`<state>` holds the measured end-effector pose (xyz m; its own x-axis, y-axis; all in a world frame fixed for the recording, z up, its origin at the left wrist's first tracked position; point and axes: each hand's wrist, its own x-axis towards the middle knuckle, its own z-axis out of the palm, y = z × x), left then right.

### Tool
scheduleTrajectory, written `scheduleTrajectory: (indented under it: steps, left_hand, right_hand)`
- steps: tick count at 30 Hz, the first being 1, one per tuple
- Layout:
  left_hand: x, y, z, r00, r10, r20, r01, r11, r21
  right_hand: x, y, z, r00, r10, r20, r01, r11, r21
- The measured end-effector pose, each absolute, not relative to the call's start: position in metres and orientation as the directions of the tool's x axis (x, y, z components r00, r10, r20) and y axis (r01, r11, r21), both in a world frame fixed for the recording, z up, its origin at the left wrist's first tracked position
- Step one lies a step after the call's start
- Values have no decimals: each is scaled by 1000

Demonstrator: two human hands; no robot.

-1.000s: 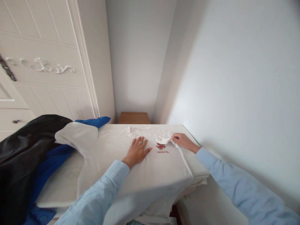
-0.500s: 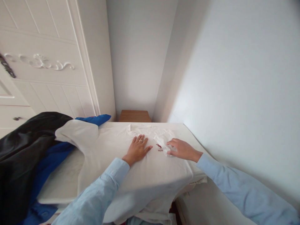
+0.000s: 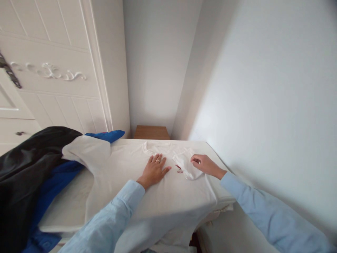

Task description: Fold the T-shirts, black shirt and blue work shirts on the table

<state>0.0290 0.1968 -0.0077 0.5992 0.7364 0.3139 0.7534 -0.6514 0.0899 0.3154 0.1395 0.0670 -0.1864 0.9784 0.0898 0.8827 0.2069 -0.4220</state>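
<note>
One white T-shirt lies across a table, collar near the far edge, draped over the near edge. The left hand rests flat on it, fingers slightly apart; the right hand, fingers curled, is at the folded-over sleeve toward the right edge, whether clamped on cloth cannot be told.

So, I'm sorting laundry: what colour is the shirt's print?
The print is dark red; head view.

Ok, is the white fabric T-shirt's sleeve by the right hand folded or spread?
Folded inward: the white sleeve lies over the T-shirt, partly covering its dark red print.
</note>
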Motion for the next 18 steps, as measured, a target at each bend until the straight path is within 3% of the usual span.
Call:
scheduleTrajectory:
  steps: [8, 18]
  left_hand:
    - [28, 195, -2, 612, 748, 256, 752, -651, 106]
    - [36, 195, 1, 619, 761, 191, 755, -645, 121]
  right_hand:
    - [345, 207, 35, -57, 994, 90, 983, 72, -166]
    - [335, 210, 0, -177, 984, 27, 984, 177, -31]
